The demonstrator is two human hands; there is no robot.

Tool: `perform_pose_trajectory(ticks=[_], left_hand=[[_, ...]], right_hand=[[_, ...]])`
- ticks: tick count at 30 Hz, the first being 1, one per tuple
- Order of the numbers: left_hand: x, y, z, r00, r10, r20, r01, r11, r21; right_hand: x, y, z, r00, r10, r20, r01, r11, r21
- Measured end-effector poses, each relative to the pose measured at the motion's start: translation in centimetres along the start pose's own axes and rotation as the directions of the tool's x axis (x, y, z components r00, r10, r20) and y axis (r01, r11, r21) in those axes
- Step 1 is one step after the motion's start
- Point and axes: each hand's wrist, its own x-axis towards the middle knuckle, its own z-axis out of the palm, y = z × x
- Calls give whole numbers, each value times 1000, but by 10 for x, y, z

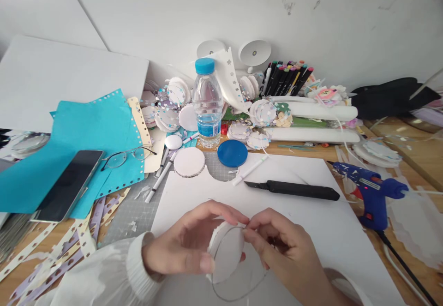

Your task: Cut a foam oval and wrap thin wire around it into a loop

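The left hand (pixel 194 246) is closed around the rim of a white disc (pixel 228 253), which is held tilted between both hands, above the white sheet (pixel 332 232). A thin wire (pixel 224 300) is looped beside the disc and, apparently, pinched near its upper edge by the right hand (pixel 289 248).

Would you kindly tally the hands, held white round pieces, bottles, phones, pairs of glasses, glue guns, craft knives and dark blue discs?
Left hand and right hand: 2
Held white round piece: 1
Bottle: 1
Phone: 1
Glasses: 1 pair
Glue gun: 1
Craft knife: 1
Dark blue disc: 1
Total: 9
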Motion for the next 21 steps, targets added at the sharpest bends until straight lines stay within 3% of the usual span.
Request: perform_pose_trajectory(ticks=[6, 14, 21], left_hand=[[-3, -3, 1, 1000, -8, -16, 8, 999, 51], [-1, -6, 0, 997, -57, -58, 60, 996, 65], [-1, -7, 3, 997, -17, -69, 21, 998, 59]], right_hand=[[-1, -3, 1, 998, -51, -44, 50, 999, -20], [-4, -4, 4, 996, -7, -93, 9, 1000, 25], [-11, -10, 13, 965, 134, -225, -118, 989, 84]])
